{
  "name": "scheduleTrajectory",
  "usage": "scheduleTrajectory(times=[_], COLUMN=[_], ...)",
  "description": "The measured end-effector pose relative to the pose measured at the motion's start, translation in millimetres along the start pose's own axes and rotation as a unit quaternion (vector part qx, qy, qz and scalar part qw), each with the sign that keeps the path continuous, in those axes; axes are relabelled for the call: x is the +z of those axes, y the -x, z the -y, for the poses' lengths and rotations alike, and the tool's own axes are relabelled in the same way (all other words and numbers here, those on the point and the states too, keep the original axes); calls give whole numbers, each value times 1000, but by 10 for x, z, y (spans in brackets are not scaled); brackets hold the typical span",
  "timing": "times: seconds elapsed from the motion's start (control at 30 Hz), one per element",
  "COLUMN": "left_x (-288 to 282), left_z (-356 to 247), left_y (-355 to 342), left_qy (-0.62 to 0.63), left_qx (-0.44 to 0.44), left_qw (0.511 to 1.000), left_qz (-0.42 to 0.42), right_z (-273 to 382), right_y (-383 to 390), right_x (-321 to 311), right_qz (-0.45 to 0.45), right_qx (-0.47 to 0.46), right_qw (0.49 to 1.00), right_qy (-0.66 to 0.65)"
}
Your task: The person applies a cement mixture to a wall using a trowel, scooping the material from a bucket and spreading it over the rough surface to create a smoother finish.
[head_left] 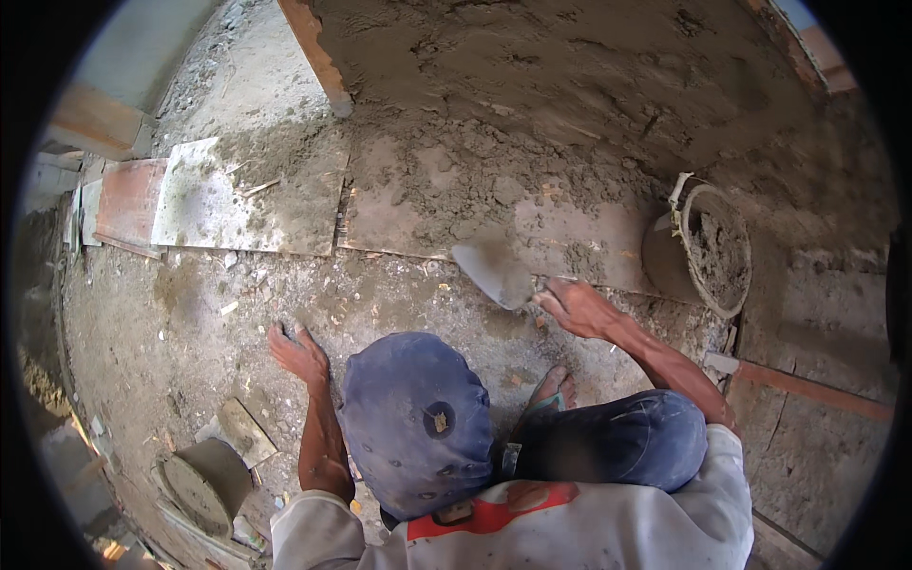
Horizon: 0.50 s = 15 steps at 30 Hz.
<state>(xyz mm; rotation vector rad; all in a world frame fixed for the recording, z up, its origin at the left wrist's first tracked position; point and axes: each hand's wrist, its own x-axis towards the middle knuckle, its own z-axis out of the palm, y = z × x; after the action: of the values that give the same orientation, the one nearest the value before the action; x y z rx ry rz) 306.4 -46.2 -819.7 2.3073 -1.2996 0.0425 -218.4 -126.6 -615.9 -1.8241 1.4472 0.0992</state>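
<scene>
My right hand (578,306) is closed round the handle of a pointed trowel (496,275). The trowel's grey blade reaches left from my fist, with some mortar on it, over the near edge of the boards. Loose wet mortar (456,180) lies scattered over a brown board (579,237) in front of me, up to the foot of a mortar-coated wall (551,66). My left hand (300,353) is empty, fingers apart, low over the gritty floor left of my knee. A bucket of mortar (722,249) stands to the right, beyond my right hand.
A white board (204,204) and a reddish board (129,204) continue the row leftward. At lower left stands another bucket (211,483) beside a small wooden piece (245,432). A wooden post edge (318,57) borders the wall. Bits of rubble dot the floor (190,351).
</scene>
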Motion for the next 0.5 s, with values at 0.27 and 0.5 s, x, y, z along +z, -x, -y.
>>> scheduleTrajectory(times=[0.27, 0.5], left_x=[-68, -111], left_z=[-187, -218], left_y=[-28, -62], left_qy=[3, 20], left_qx=[-63, -74], left_qw=[998, 997], left_qz=[12, 15], right_z=[-368, -497], right_y=[-1405, -1956], right_x=[-107, -495], right_qz=[-100, -196], right_qx=[21, 8], right_qw=[992, 969], right_qy=[75, 151])
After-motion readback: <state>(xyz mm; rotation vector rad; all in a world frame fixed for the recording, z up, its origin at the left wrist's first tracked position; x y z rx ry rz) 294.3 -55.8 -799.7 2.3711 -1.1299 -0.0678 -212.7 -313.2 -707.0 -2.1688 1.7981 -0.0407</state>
